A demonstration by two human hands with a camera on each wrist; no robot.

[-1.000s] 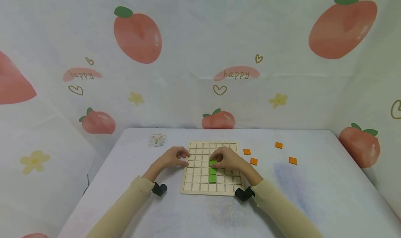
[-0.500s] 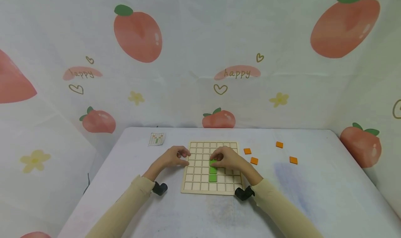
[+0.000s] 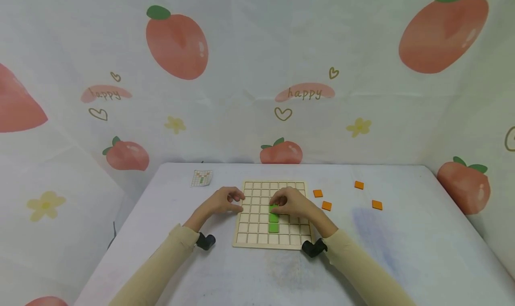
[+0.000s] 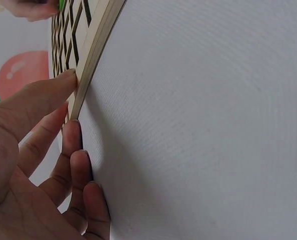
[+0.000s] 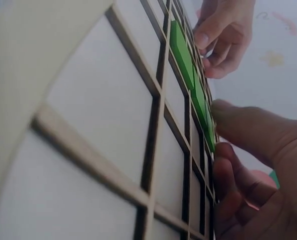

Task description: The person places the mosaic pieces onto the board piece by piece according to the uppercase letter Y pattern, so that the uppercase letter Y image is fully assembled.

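Observation:
A wooden grid board (image 3: 252, 227) lies flat on the table with its square cells facing up. In one column, green square tiles (image 3: 273, 227) sit in a line. My right hand (image 3: 295, 203) is over the board, thumb and index finger pinching the farthest green tile (image 3: 274, 207), which the fingers partly cover. In the right wrist view, the thumb (image 5: 238, 117) meets the end of the green row. At the board's left edge, my left hand (image 3: 222, 200) touches the rim with spread thumb and fingers; its thumb (image 4: 48, 92) presses the rim in the left wrist view.
Several orange square tiles (image 3: 327, 206) lie scattered on the table (image 3: 402, 252) right of the board. A small paper card (image 3: 201, 178) printed with a coloured grid pattern lies at the back left. A patterned cloth (image 3: 225, 118) hangs behind the table.
Both hands keep their places at the board, and the tiles stay put. Only the head view has shifted slightly.

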